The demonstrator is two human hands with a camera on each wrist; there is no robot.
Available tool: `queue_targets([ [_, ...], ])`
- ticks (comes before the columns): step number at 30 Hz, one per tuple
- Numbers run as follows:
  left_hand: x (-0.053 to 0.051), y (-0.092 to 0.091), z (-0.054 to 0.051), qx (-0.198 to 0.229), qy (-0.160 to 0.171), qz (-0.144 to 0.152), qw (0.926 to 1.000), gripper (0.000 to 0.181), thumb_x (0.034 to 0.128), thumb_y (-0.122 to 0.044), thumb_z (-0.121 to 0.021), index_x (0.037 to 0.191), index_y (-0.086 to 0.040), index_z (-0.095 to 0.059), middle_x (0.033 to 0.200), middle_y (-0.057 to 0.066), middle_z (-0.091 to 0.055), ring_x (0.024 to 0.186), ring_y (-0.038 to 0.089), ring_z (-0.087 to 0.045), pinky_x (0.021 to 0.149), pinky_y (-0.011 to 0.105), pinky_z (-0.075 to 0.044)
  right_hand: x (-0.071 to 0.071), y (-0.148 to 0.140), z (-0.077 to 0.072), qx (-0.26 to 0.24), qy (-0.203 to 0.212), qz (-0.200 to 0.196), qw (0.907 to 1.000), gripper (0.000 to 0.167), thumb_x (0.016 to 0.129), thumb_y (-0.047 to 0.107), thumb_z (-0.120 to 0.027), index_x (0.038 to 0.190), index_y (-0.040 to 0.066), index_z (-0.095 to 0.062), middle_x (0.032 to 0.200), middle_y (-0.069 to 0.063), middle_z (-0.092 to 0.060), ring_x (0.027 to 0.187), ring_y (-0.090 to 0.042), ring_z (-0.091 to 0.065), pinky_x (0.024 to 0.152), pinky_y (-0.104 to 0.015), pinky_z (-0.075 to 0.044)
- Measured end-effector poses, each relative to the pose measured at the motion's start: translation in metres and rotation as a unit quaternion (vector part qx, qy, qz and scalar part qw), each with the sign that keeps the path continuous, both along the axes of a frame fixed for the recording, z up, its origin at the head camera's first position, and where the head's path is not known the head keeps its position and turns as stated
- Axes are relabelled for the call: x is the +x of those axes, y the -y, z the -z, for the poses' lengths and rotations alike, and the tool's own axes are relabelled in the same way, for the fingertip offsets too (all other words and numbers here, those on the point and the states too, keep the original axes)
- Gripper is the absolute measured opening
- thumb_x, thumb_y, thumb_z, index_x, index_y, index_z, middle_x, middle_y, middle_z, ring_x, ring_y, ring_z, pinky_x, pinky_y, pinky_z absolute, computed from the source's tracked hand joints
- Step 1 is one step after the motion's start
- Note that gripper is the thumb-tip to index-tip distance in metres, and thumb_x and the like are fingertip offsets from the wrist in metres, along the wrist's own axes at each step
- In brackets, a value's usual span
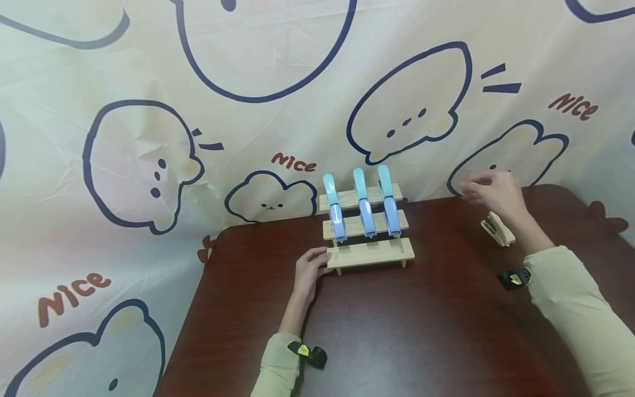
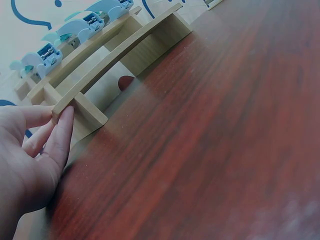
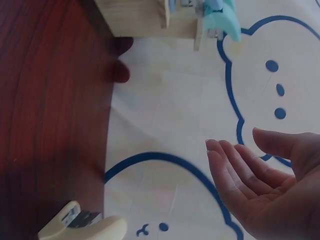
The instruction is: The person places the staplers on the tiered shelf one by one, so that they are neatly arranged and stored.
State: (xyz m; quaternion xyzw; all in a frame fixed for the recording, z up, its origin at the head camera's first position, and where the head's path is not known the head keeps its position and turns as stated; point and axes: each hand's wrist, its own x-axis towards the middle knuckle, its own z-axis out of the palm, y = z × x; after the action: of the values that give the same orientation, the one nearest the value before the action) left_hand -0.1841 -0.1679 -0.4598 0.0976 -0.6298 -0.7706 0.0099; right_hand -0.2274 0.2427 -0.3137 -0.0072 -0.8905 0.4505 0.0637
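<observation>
A three-tier wooden display rack (image 1: 371, 252) stands on the table against the curtain. Three blue staplers (image 1: 365, 209) with turquoise ends lean across its upper tiers, side by side. My left hand (image 1: 308, 270) pinches the left end of the lowest shelf; in the left wrist view, the fingers (image 2: 62, 132) reach under the board's edge. Raised above the table to the right of the rack, my right hand (image 1: 493, 193) holds nothing. Its fingers (image 3: 240, 170) are loosely extended in the right wrist view. Below that hand, a cream stapler (image 1: 498, 229) lies on the table.
The dark red-brown wooden table (image 1: 397, 331) runs under everything. A white curtain (image 1: 278, 127) printed with cartoon bears hangs behind its far edge, close to the back of the rack. Both wrists wear black camera straps.
</observation>
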Motion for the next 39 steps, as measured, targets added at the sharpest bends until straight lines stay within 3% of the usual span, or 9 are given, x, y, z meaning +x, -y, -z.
queue_targets([
  [10,0.0,-0.002,0.0,-0.006,-0.002,0.002,1.0,0.028,0.0944,-0.006,-0.074,0.118,0.008,-0.068,0.099,0.006,-0.071,0.079,0.011,-0.066,0.067,0.023,-0.058,-0.002,-0.029,0.019,0.02,0.023,0.011,0.9995,0.049,0.105,0.033,-0.061,0.128,-0.01,-0.065,0.102,-0.022,-0.076,0.069,0.001,-0.067,0.063,-0.019,-0.056],
  [12,0.0,-0.005,0.001,-0.005,-0.004,0.002,1.0,0.028,0.0941,-0.006,-0.074,0.118,0.008,-0.069,0.1,0.006,-0.071,0.078,0.011,-0.066,0.067,0.024,-0.058,-0.001,-0.036,0.022,0.026,0.026,0.022,0.9991,0.051,0.105,0.034,-0.061,0.129,-0.011,-0.064,0.109,-0.025,-0.074,0.074,-0.004,-0.071,0.063,-0.019,-0.056],
  [14,0.0,-0.006,0.002,-0.006,-0.004,0.003,1.0,0.027,0.0939,-0.006,-0.074,0.118,0.008,-0.069,0.101,0.007,-0.071,0.079,0.012,-0.067,0.068,0.024,-0.058,0.0,-0.042,0.026,0.033,0.033,0.034,0.9983,0.053,0.105,0.036,-0.059,0.131,-0.011,-0.063,0.118,-0.029,-0.07,0.085,-0.018,-0.075,0.065,-0.019,-0.056],
  [16,0.0,-0.007,0.002,-0.01,-0.004,0.004,0.9999,0.027,0.0941,-0.006,-0.074,0.117,0.007,-0.07,0.102,0.007,-0.072,0.079,0.012,-0.067,0.068,0.024,-0.059,0.001,-0.047,0.03,0.044,0.044,0.051,0.9968,0.056,0.106,0.039,-0.058,0.132,-0.01,-0.062,0.126,-0.032,-0.065,0.098,-0.033,-0.073,0.072,-0.026,-0.058],
  [18,0.0,-0.006,0.002,-0.013,-0.001,0.002,0.9999,0.026,0.0943,-0.005,-0.073,0.117,0.007,-0.07,0.103,0.008,-0.072,0.079,0.013,-0.067,0.068,0.025,-0.059,0.002,-0.051,0.035,0.048,0.061,0.065,0.9949,0.059,0.106,0.041,-0.055,0.134,-0.011,-0.059,0.134,-0.035,-0.058,0.116,-0.046,-0.062,0.082,-0.039,-0.057],
  [20,0.001,-0.005,0.002,-0.017,0.0,0.001,0.9999,0.026,0.0947,-0.005,-0.072,0.118,0.007,-0.07,0.103,0.01,-0.072,0.079,0.013,-0.068,0.068,0.025,-0.059,0.001,-0.055,0.04,0.048,0.079,0.076,0.9928,0.061,0.106,0.042,-0.054,0.136,-0.012,-0.057,0.141,-0.037,-0.051,0.129,-0.052,-0.049,0.095,-0.057,-0.05],
  [23,0.0,-0.003,0.002,-0.018,0.003,-0.003,0.9998,0.026,0.0946,-0.004,-0.072,0.118,0.006,-0.07,0.105,0.011,-0.071,0.079,0.014,-0.068,0.069,0.025,-0.06,0.0,-0.06,0.047,0.043,0.103,0.091,0.9897,0.064,0.106,0.042,-0.054,0.139,-0.013,-0.053,0.147,-0.038,-0.043,0.136,-0.056,-0.035,0.105,-0.067,-0.039],
  [29,-0.001,0.0,0.001,-0.027,0.001,0.003,0.9996,0.029,0.096,-0.006,-0.071,0.121,0.008,-0.068,0.112,0.015,-0.069,0.08,0.014,-0.068,0.071,0.026,-0.06,-0.002,-0.064,0.058,0.058,0.112,0.094,0.9874,0.064,0.105,0.038,-0.056,0.14,-0.016,-0.05,0.141,-0.04,-0.047,0.129,-0.055,-0.043,0.102,-0.066,-0.042],
  [39,0.001,0.0,0.003,-0.023,-0.002,0.008,0.9997,0.033,0.0965,-0.006,-0.072,0.125,0.01,-0.065,0.121,0.02,-0.066,0.082,0.013,-0.068,0.071,0.025,-0.06,-0.001,-0.071,0.069,0.081,0.158,0.057,0.9824,0.06,0.106,0.032,-0.055,0.139,-0.017,-0.049,0.141,-0.04,-0.046,0.129,-0.055,-0.044,0.104,-0.066,-0.041],
])
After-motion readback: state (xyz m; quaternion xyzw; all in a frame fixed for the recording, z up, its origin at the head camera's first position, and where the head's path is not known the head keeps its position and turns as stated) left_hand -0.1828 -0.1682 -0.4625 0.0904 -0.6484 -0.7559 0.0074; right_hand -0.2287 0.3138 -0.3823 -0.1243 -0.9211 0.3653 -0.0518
